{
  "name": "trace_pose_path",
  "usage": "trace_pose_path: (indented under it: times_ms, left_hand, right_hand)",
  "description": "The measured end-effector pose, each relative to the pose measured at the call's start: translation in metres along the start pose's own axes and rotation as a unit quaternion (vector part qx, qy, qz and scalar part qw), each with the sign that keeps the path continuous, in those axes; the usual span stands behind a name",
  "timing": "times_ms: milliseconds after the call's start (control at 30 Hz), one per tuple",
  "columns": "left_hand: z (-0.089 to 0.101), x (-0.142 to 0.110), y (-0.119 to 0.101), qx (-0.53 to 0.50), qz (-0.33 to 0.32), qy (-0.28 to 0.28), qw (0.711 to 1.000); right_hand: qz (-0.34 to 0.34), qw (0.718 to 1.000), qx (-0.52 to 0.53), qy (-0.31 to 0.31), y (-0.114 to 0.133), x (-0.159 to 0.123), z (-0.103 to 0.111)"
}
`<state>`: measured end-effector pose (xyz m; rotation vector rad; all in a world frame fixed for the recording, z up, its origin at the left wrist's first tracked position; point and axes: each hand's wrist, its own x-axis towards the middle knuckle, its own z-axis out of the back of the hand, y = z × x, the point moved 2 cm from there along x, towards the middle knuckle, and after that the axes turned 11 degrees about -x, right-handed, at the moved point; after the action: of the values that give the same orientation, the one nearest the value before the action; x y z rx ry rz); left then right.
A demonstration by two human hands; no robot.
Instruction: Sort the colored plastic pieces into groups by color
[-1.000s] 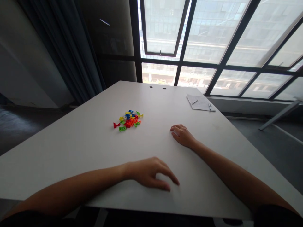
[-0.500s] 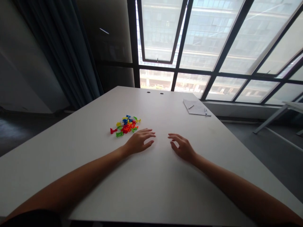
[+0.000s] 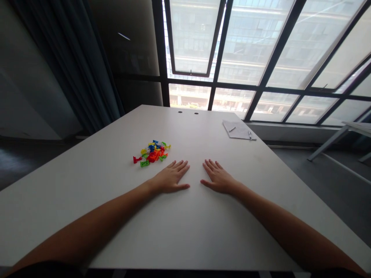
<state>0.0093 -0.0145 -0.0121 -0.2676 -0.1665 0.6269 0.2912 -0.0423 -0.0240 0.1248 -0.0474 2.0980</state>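
Note:
My left hand [image 3: 171,177] lies palm down on the white table [image 3: 191,231], fingers stretched out and thumb pointing right. Opposite it, my right hand [image 3: 218,177] rests flat too, its thumb pointing left. A narrow strip of tabletop separates the two hands, and neither holds anything. Just beyond my left hand, to its left, is a loose pile of small plastic pieces [image 3: 155,154] in red, orange, blue, yellow, green and white. A red piece [image 3: 137,159] and a green piece [image 3: 144,163] lie at the pile's near left side. The exact kind of piece is too small to make out.
Sheets of paper [image 3: 238,131] with two pens on them lie near the table's far right edge. Two dark round cable holes [image 3: 196,113] sit at the far end. Behind are large windows, a dark curtain [image 3: 75,58] on the left, and another table [image 3: 356,129] at right.
Both hands have flattened onto the tabletop, with the fingers straightened and the thumbs spread. Before, they were slightly curled. The plastic pieces have not been moved; the view has shifted a little.

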Motion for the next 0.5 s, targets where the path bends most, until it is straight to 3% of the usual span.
trace_pose_path:
  times_ms: [333,500]
  left_hand:
    - [0.011,0.004,-0.007,0.017,-0.024,0.005,1.000]
    - [0.008,0.005,-0.005,-0.007,0.020,0.028,0.999]
  right_hand:
    - [-0.011,0.999,-0.021,0.047,0.003,0.000,0.007]
    - [-0.014,0.998,-0.025,0.053,0.005,-0.001,0.011]
